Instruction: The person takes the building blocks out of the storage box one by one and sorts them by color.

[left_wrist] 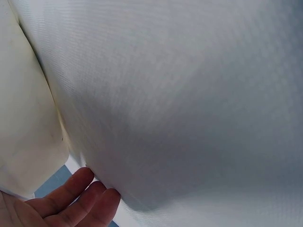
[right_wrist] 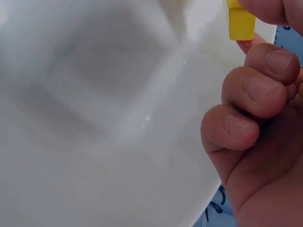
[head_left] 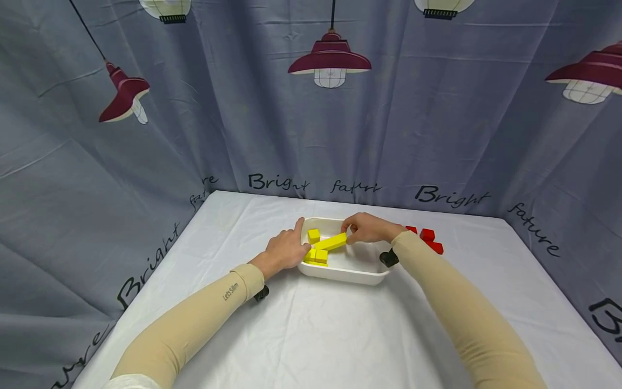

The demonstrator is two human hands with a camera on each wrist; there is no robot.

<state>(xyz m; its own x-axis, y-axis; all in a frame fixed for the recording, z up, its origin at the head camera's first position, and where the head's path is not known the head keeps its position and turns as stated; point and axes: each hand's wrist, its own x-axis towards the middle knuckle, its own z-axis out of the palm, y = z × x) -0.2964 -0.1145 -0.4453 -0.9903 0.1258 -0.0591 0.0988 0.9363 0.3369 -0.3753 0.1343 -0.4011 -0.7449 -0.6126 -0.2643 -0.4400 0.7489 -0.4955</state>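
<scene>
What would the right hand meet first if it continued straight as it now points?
Probably the small yellow cube at the left end of the tray; the long block in the right hand might touch other blocks sooner, as depth is unclear.

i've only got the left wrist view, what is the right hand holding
Observer: The right hand pinches one end of a long yellow block.
Operator: any other yellow blocks around
Observer: Yes, several smaller yellow blocks lie at the left side of the white tray.
Operator: ok and any other colours
Observer: Red blocks sit outside the tray, to its right, partly hidden behind the right sleeve.
</scene>
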